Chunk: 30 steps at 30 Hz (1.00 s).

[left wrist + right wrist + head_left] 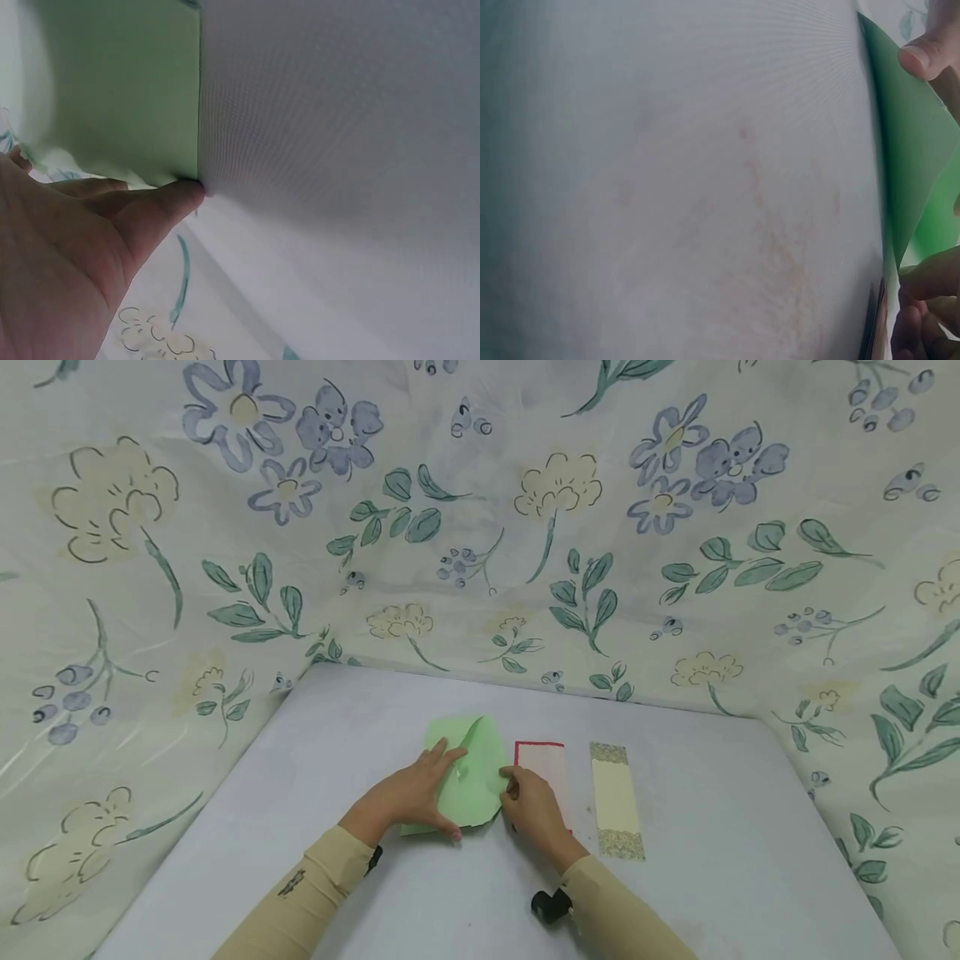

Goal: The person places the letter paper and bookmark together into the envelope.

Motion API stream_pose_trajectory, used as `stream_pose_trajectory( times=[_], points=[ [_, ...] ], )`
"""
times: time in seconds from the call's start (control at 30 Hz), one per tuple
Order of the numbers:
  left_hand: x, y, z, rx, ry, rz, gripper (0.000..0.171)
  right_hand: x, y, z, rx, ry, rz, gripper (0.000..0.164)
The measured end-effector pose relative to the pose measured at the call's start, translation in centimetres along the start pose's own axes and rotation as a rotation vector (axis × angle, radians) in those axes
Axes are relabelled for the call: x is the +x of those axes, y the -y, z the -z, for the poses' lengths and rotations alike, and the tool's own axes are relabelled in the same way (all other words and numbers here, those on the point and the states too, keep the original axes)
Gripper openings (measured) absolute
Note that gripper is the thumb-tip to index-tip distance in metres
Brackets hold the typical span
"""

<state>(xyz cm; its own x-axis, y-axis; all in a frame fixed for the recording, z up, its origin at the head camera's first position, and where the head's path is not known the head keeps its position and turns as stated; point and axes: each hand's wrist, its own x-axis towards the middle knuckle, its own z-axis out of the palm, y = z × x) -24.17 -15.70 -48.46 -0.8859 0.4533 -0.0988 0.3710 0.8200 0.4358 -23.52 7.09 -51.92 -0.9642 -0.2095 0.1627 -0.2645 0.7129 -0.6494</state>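
Note:
A light green sheet of paper (480,785) lies on the white table, its upper layer bent over and lifted in a curved fold. My left hand (420,789) rests across the paper's left part with fingers spread; its thumb touches the near edge. In the left wrist view, that thumb meets a corner of the green paper (127,82). My right hand (534,802) pinches the paper's right edge between thumb and curled fingers. The right wrist view shows the green paper (907,150) bowed up between both hands, with the right hand (934,315) at its lower end.
Just right of the green paper, partly under the right hand, lies a pale card with a red border (542,753). Farther right is a cream strip with glittery gold ends (615,793). Floral fabric (480,552) rises behind the white table (720,827).

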Motion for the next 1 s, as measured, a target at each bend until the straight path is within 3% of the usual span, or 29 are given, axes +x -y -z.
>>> stream_pose_trajectory(
  times=[1.0],
  points=[
    [0.12,-0.23,-0.08,0.012,0.01,0.003,0.129,-0.18,-0.79,0.19,0.055,-0.032,0.0,0.026]
  ],
)
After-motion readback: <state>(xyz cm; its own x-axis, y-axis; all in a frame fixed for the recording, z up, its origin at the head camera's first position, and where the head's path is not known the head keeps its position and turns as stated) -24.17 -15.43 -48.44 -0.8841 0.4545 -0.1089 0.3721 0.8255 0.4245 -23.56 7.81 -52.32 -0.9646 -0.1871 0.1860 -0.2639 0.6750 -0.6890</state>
